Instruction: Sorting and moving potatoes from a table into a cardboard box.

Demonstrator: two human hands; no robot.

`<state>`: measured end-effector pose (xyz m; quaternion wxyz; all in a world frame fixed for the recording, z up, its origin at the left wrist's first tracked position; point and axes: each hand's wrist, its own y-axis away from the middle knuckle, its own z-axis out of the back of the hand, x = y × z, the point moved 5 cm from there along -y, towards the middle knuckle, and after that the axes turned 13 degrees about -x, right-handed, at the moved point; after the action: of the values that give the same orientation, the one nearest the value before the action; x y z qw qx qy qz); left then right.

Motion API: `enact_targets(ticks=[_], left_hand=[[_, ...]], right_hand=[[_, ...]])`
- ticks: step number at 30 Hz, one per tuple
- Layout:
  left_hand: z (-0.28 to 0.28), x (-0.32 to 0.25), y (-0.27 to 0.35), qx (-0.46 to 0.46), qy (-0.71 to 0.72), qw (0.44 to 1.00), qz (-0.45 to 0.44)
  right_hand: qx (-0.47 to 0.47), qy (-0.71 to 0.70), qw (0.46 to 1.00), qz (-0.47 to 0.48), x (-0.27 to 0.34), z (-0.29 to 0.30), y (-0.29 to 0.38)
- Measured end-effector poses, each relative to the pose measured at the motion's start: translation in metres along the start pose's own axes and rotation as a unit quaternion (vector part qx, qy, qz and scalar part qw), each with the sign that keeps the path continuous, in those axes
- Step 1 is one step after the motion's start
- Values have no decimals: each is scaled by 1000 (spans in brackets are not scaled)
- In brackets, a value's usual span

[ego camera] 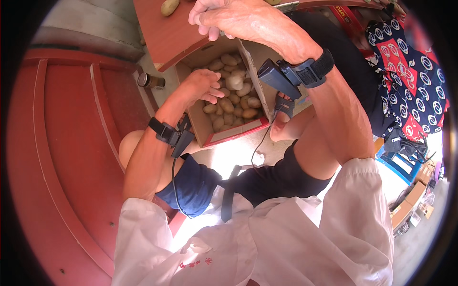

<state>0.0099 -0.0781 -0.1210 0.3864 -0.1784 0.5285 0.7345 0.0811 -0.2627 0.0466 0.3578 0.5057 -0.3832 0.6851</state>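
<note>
My left hand (204, 85) is over a cardboard box (236, 132) of potatoes (227, 105), its fingers apart and nothing in them. A much paler, blurred potato (235, 82), which looks peeled, is just to the right of its fingertips. I cannot tell whether it rests on the others or is in the air. My right hand (218, 18) hangs over the edge of a reddish-brown wooden table (157, 30), fingers loosely curled. Whether it holds something is hidden. An unpeeled potato (170, 7) lies on the tabletop to its left.
A lidded jar (151, 81) is on the floor by a red wooden panel (78, 125). Black devices with cables are strapped to both wrists. At right sits another person in patterned clothing (404, 82). Behind are a blue stool (400, 166) and cardboard boxes (408, 207).
</note>
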Motion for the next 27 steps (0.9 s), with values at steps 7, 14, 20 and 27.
enact_targets(ticks=[7, 14, 20, 27], left_hand=[[5, 1, -5, 31, -4, 999, 14], [9, -3, -4, 47, -33, 998, 8], [3, -19, 9, 42, -5, 999, -10], [6, -45, 25, 53, 8, 996, -67]], right_hand=[[-1, 5, 1000, -25, -8, -4, -11], [8, 3, 999, -42, -29, -9, -34], [-88, -67, 992, -61, -33, 20, -43], [-325, -54, 944, 27, -63, 96, -63]])
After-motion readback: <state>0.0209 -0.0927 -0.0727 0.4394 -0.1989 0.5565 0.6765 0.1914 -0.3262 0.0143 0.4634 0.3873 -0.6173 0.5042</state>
